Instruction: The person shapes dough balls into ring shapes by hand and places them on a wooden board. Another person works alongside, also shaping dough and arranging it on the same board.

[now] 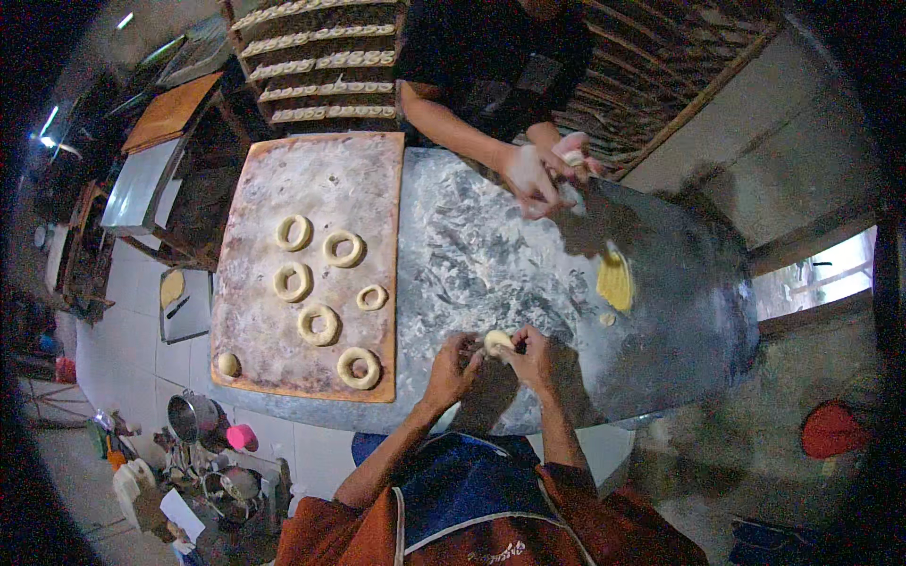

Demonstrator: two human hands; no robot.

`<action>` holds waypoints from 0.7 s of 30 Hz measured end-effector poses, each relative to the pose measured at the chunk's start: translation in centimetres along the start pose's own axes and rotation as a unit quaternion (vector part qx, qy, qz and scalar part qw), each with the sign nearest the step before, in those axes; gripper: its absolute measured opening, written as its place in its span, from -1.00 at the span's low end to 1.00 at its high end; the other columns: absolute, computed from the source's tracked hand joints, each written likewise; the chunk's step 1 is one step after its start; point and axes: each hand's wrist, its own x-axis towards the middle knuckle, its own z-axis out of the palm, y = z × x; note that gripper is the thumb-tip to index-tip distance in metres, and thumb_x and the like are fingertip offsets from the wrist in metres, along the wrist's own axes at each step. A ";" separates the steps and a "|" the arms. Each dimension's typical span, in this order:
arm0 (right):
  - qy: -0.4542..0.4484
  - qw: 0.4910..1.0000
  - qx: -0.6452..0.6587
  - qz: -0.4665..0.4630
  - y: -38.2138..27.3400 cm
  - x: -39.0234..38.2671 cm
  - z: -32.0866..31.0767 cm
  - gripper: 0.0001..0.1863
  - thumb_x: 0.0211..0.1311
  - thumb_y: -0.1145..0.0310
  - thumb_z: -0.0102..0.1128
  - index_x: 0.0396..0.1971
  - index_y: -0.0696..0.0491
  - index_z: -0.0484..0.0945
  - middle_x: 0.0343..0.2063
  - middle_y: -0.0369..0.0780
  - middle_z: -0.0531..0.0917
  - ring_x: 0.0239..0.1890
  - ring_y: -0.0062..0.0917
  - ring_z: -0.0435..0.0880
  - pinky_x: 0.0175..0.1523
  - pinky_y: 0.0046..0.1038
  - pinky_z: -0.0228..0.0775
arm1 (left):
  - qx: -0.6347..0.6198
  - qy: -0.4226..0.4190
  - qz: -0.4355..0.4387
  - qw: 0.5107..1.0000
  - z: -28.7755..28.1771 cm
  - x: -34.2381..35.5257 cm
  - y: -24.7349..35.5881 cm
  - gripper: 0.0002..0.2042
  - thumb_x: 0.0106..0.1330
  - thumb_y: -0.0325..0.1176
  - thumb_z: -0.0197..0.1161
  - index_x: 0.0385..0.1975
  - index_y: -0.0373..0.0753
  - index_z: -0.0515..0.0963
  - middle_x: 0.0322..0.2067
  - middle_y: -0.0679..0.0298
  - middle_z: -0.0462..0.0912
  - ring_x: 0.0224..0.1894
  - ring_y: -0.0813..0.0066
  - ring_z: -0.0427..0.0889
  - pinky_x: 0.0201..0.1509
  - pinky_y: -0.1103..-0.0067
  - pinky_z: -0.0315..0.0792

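Observation:
Between my two hands, just over the near edge of the floured table (pixel 472 255), is a small pale piece of dough (pixel 497 341). My right hand (pixel 530 357) pinches it with closed fingers. The curled fingers of my left hand (pixel 457 366) meet its other side. To the left lies a floured wooden board (pixel 255 311) bearing several dough rings (pixel 293 282), one of them smaller (pixel 371 298). A round dough ball (pixel 228 364) rests at the board's near left corner. Yellow dough (pixel 614 281) lies to the right, with a little dough bit (pixel 607 320) beside it.
Across the table a co-worker's floury hands (pixel 536 179) work at some dough. Behind, a rack (pixel 326 61) holds rows of shaped dough. Pots (pixel 193 418) and a pink cup (pixel 242 436) stand low at left. A red object (pixel 834 430) sits at far right.

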 end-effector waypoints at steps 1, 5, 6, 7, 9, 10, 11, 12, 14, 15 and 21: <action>-0.016 0.994 0.078 0.076 -0.5 -0.5 -0.6 -0.60 -0.16 0.41 0.51 -0.37 0.07 0.42 -0.49 -0.33 0.50 -0.35 -0.61 0.56 -0.34 -0.50 0.42 | -0.019 0.015 -0.043 0.999 1.0 0.1 0.0 -0.72 0.23 -0.32 0.25 -0.15 -0.37 0.51 -0.28 0.09 0.60 -0.16 0.19 0.59 -0.02 0.40 0.43; -0.030 0.962 0.269 0.028 -2.6 -2.1 -3.4 -0.43 -0.13 0.54 0.43 -0.11 0.07 0.29 -0.30 -0.25 0.53 -0.15 -0.51 0.60 -0.15 -0.48 0.51 | -0.200 -0.025 -0.082 0.976 4.2 0.0 1.3 -0.74 0.31 -0.32 0.22 -0.16 -0.39 0.54 -0.24 0.17 0.66 -0.18 0.49 0.61 -0.09 0.54 0.48; -0.019 0.969 0.245 0.021 -2.9 -2.3 -4.1 -0.42 -0.12 0.57 0.41 -0.09 0.07 0.28 -0.27 -0.23 0.54 -0.14 -0.49 0.60 -0.12 -0.47 0.50 | -0.178 -0.015 -0.080 0.981 4.9 0.0 2.0 -0.75 0.30 -0.33 0.22 -0.16 -0.40 0.54 -0.25 0.17 0.66 -0.18 0.48 0.61 -0.09 0.54 0.49; -0.017 0.974 0.226 0.004 -3.1 -2.4 -4.7 -0.42 -0.12 0.59 0.39 -0.08 0.08 0.27 -0.24 -0.22 0.54 -0.14 -0.48 0.60 -0.09 -0.46 0.49 | -0.165 0.000 -0.066 0.984 5.6 -0.1 2.7 -0.76 0.30 -0.35 0.22 -0.17 -0.40 0.54 -0.25 0.16 0.65 -0.19 0.48 0.62 -0.10 0.53 0.50; -0.025 0.983 0.182 0.019 -2.8 -2.4 -5.7 -0.33 -0.13 0.67 0.32 0.02 0.07 0.19 -0.22 -0.19 0.56 -0.12 -0.40 0.59 0.01 -0.40 0.44 | -0.172 0.015 -0.041 0.984 7.0 -0.3 4.0 -0.76 0.30 -0.37 0.22 -0.16 -0.42 0.53 -0.27 0.15 0.65 -0.20 0.46 0.62 -0.07 0.50 0.52; -0.021 0.983 0.181 0.004 -2.5 -2.5 -6.2 -0.32 -0.13 0.67 0.31 0.03 0.06 0.19 -0.22 -0.18 0.55 -0.13 -0.39 0.59 0.03 -0.40 0.43 | -0.152 0.008 -0.066 0.986 7.7 -0.2 4.5 -0.76 0.30 -0.37 0.22 -0.16 -0.43 0.53 -0.27 0.15 0.65 -0.20 0.46 0.62 -0.08 0.50 0.52; -0.018 0.984 0.179 -0.011 -2.1 -2.5 -6.6 -0.32 -0.12 0.68 0.30 0.04 0.05 0.18 -0.21 -0.17 0.55 -0.13 -0.38 0.59 0.04 -0.39 0.42 | -0.151 0.003 -0.071 0.986 8.3 -0.1 4.9 -0.75 0.30 -0.37 0.21 -0.16 -0.43 0.52 -0.27 0.14 0.65 -0.21 0.46 0.62 -0.08 0.49 0.53; -0.017 0.983 0.183 -0.025 -1.6 -2.6 -7.1 -0.31 -0.12 0.68 0.29 0.05 0.04 0.17 -0.21 -0.17 0.55 -0.14 -0.37 0.59 0.05 -0.38 0.42 | -0.151 -0.002 -0.075 0.986 9.0 0.0 5.2 -0.75 0.31 -0.36 0.21 -0.15 -0.44 0.51 -0.27 0.14 0.65 -0.22 0.46 0.62 -0.08 0.49 0.53; -0.033 0.972 0.232 -0.024 -0.8 -2.4 -8.1 -0.26 -0.15 0.70 0.25 0.08 0.02 0.14 -0.20 -0.18 0.53 -0.19 -0.42 0.58 -0.09 -0.40 0.48 | -0.157 -0.003 -0.083 0.984 10.4 0.0 5.4 -0.76 0.32 -0.37 0.19 -0.15 -0.44 0.51 -0.28 0.13 0.64 -0.23 0.45 0.63 -0.09 0.48 0.54; -0.043 0.962 0.269 -0.023 -0.5 -2.3 -8.6 -0.27 -0.14 0.68 0.25 0.09 0.02 0.14 -0.19 -0.18 0.52 -0.21 -0.43 0.58 -0.13 -0.41 0.49 | -0.168 0.006 -0.081 0.982 11.0 0.0 5.5 -0.76 0.32 -0.38 0.18 -0.15 -0.44 0.51 -0.29 0.13 0.64 -0.24 0.45 0.63 -0.09 0.48 0.54; -0.271 0.900 0.342 -0.015 -0.4 -1.5 -13.5 -0.43 0.03 0.33 0.25 0.06 0.05 0.24 -0.24 -0.25 0.53 -0.30 -0.59 0.56 -0.29 -0.56 0.45 | -0.360 -0.016 -0.128 0.924 13.6 0.1 5.0 -0.76 0.34 -0.37 0.17 -0.09 -0.34 0.41 -0.26 0.17 0.62 -0.21 0.46 0.61 -0.08 0.51 0.51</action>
